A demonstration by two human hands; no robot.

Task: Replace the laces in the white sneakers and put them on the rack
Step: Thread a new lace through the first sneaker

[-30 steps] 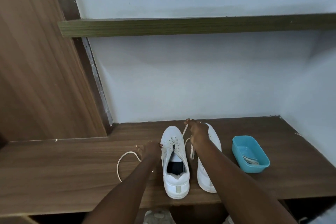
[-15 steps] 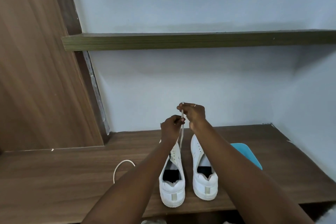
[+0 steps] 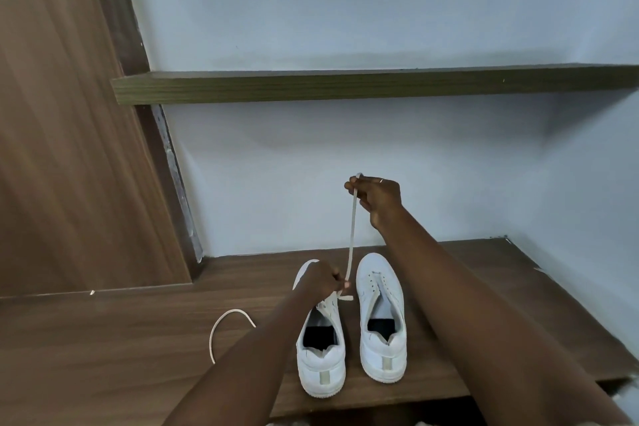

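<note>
Two white sneakers stand side by side on the wooden shelf, heels toward me. The left sneaker has a white lace running up out of its eyelets. My right hand pinches the lace's upper end high above the shoes and holds it taut. My left hand rests on the left sneaker's front and pinches the lace at its lower end. The right sneaker shows bare eyelets. A second white lace lies curved on the shelf left of my left forearm.
An upper wooden shelf spans the pale wall above my hands. A brown wooden panel closes the left side. The wall's right side angles in near the shelf's right end.
My right hand has pulled the lace higher. My left hand has dropped from beside it down onto the left sneaker. The view has tilted up, and my right arm hides the blue tray.
</note>
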